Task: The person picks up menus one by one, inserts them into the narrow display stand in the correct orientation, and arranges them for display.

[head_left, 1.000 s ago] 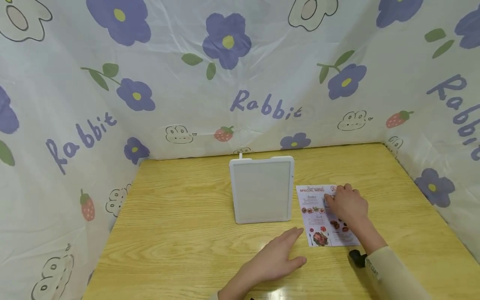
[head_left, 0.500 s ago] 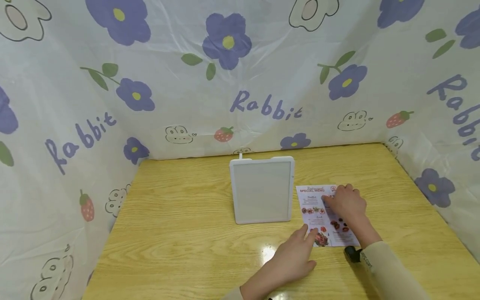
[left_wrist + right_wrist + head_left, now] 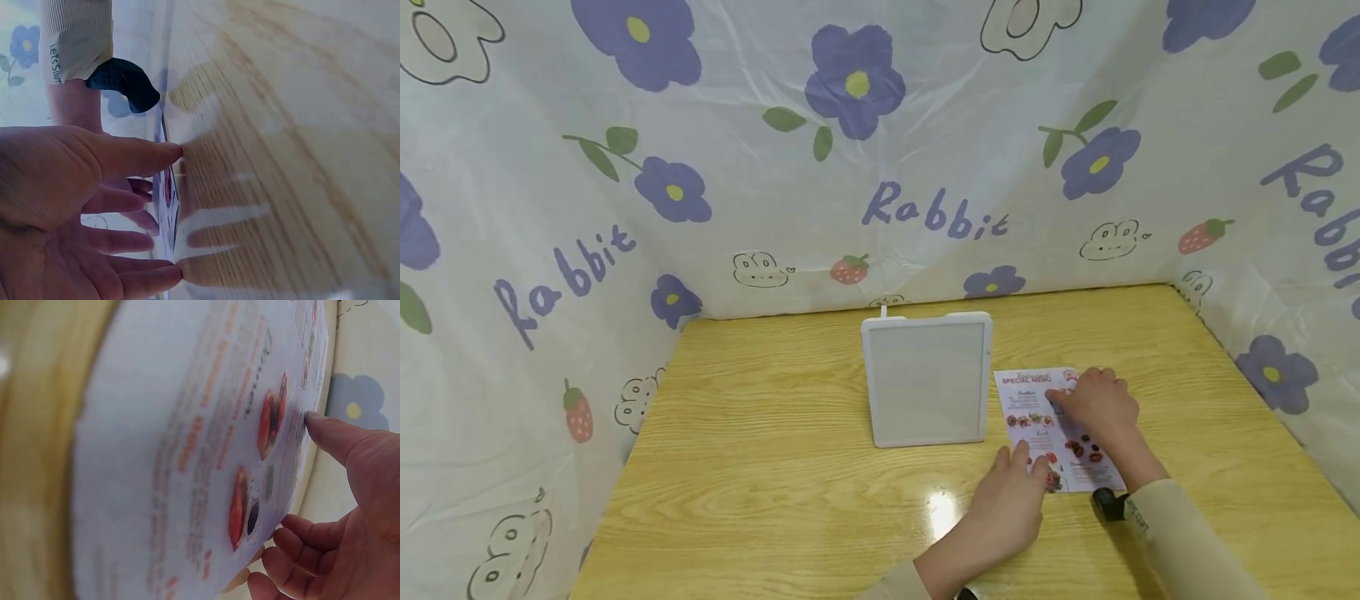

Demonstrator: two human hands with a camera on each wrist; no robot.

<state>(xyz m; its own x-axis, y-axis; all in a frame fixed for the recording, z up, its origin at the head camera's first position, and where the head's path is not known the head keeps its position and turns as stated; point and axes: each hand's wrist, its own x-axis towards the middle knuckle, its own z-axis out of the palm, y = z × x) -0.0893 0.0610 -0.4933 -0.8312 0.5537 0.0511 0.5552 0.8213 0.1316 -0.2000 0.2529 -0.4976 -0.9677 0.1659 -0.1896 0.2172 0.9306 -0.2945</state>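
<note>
A printed paper menu (image 3: 1022, 408) lies flat on the wooden table, right of centre. My left hand (image 3: 1007, 504) is at its lower left corner, fingers spread and lightly bent over the print. In the left wrist view the thumb and fingertips (image 3: 172, 275) come down to the table at the sheet's edge. My right hand (image 3: 1101, 408) rests at the upper right edge. The right wrist view has its thumb (image 3: 331, 431) touching the printed face, with the other fingers bent at the edge. No pinch on the paper shows.
Left of the menu stands a white-framed blank panel (image 3: 928, 383), propped upright. A floral "Rabbit" cloth (image 3: 820, 167) walls the table's back and sides. A black wrist device (image 3: 1108, 504) sits by the right sleeve.
My left hand has moved right and forward from the bare table onto the menu's lower left corner. The right hand and the menu have hardly moved.
</note>
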